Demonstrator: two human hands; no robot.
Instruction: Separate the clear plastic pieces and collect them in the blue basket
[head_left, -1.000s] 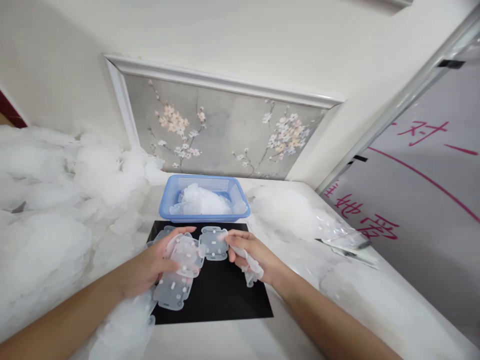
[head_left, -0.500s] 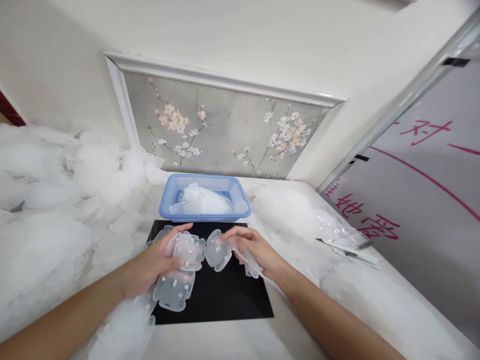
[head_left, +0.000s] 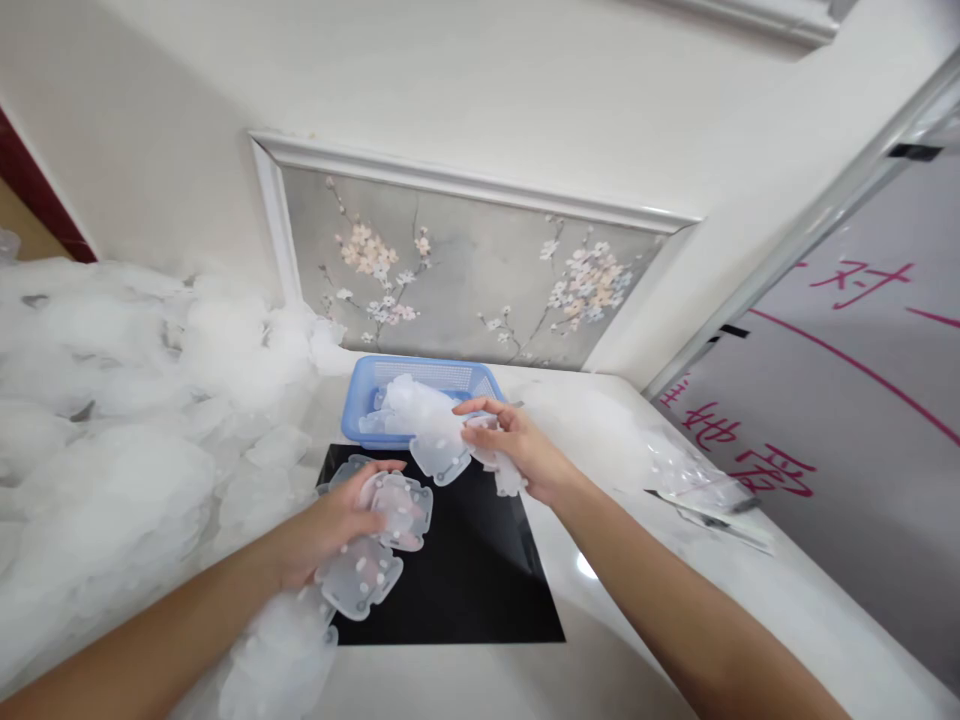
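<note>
My left hand (head_left: 349, 525) is closed on a translucent plastic piece (head_left: 401, 508), a flat shape with notched edges and small white and grey spots. Just below that hand is another such piece (head_left: 360, 578), partly over the black mat (head_left: 480, 570). My right hand (head_left: 517, 445) pinches a translucent plastic piece (head_left: 441, 457) in front of the blue basket's near rim. One or more further pieces (head_left: 504, 472) sit within the right hand's fingers; how many is hidden. In the blue basket (head_left: 360, 400) lie several whitish pieces.
Heaps of translucent pieces (head_left: 112, 480) cover the table's left side, and more (head_left: 277, 655) lie at the near left. Another whitish pile (head_left: 585, 425) and clear plastic bags (head_left: 697, 470) are to the right. Behind stands a wall with a framed floral panel (head_left: 465, 290); a whiteboard (head_left: 847, 400) is at right.
My right hand has lifted its piece from above the mat up toward the basket's near rim. My left hand keeps its hold. The view has shifted slightly.
</note>
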